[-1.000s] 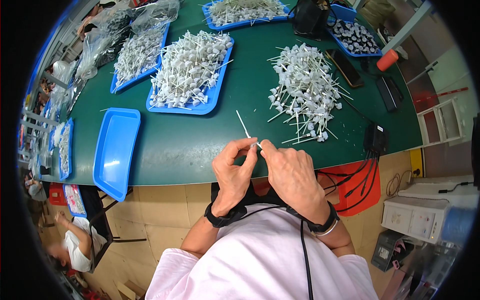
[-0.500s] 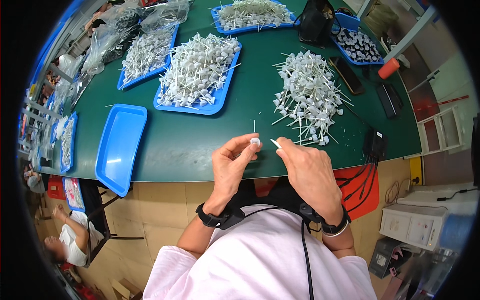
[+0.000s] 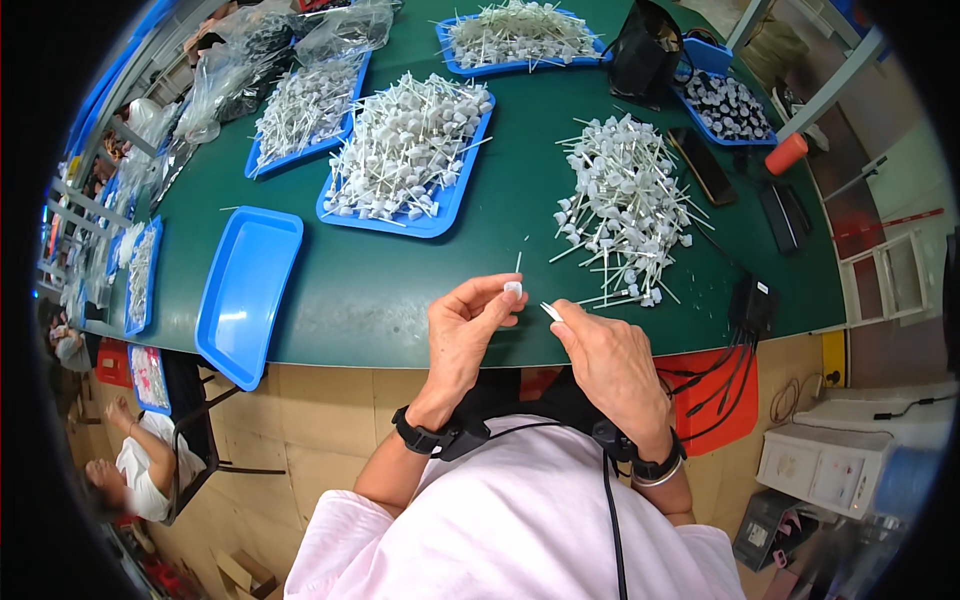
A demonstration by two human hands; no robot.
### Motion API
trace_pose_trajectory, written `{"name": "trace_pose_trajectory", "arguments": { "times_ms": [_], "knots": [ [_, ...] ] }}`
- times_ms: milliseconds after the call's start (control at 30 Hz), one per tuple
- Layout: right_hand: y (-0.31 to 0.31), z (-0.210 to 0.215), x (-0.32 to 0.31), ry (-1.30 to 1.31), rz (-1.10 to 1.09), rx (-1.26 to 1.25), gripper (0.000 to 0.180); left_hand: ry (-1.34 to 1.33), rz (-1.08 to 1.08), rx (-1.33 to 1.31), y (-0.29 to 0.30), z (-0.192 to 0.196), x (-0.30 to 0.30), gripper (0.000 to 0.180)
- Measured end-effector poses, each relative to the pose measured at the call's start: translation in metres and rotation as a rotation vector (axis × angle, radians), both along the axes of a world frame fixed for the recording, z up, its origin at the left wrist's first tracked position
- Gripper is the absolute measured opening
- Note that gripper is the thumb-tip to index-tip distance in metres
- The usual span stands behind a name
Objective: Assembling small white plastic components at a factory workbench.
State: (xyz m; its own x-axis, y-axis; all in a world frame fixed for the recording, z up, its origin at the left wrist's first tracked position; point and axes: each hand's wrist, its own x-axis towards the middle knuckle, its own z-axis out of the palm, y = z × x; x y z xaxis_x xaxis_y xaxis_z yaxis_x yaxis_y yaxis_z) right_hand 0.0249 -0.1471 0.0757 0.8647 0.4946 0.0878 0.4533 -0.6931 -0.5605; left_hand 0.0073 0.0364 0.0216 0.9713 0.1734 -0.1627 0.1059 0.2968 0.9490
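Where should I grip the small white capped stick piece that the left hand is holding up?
Grip the small white capped stick piece by its thin stem, coming from above. The left hand already pinches the wider white cap at the bottom, and the stem stands upright and bare above the fingers. The right hand holds another small white piece nearby, so approach from the far side.

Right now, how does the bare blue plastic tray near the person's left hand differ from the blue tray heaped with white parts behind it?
The bare blue plastic tray holds nothing; the heaped blue tray is piled with white stemmed parts. The bare one overhangs the green table edge; the heaped one lies fully on it. Both are shallow, blue and rectangular.
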Motion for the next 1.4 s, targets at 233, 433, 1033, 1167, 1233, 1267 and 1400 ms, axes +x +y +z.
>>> {"name": "trace_pose_trajectory", "arguments": {
  "times_ms": [233,433,1033,1167,1233,1267,1400],
  "knots": [
    [-0.002,-0.004,0.005,0.011,0.012,0.028,0.014,-0.003,0.049,0.000,0.002,0.001,0.005,0.021],
    [-0.018,-0.004,0.000,0.066,-0.043,0.033,0.019,-0.261,0.296,0.401,0.063,0.030,0.029,0.015],
    [-0.084,-0.011,-0.024,0.074,-0.362,0.245,0.024,-0.667,-0.028,1.205,0.025,0.015,0.125,0.027],
    [-0.082,-0.008,-0.028,0.041,-0.349,0.296,0.026,-0.770,-0.305,1.388,-0.008,-0.003,0.133,0.031],
    [-0.084,-0.011,-0.031,0.033,-0.312,0.311,0.026,-0.838,-0.387,1.487,-0.014,-0.008,0.139,0.030],
    [-0.085,-0.012,-0.032,0.031,-0.308,0.303,0.026,-0.871,-0.428,1.537,-0.016,-0.009,0.141,0.029],
    [-0.084,-0.014,-0.032,0.021,-0.293,0.278,0.023,-0.933,-0.543,1.656,-0.019,-0.005,0.150,0.023]
  ]
}}
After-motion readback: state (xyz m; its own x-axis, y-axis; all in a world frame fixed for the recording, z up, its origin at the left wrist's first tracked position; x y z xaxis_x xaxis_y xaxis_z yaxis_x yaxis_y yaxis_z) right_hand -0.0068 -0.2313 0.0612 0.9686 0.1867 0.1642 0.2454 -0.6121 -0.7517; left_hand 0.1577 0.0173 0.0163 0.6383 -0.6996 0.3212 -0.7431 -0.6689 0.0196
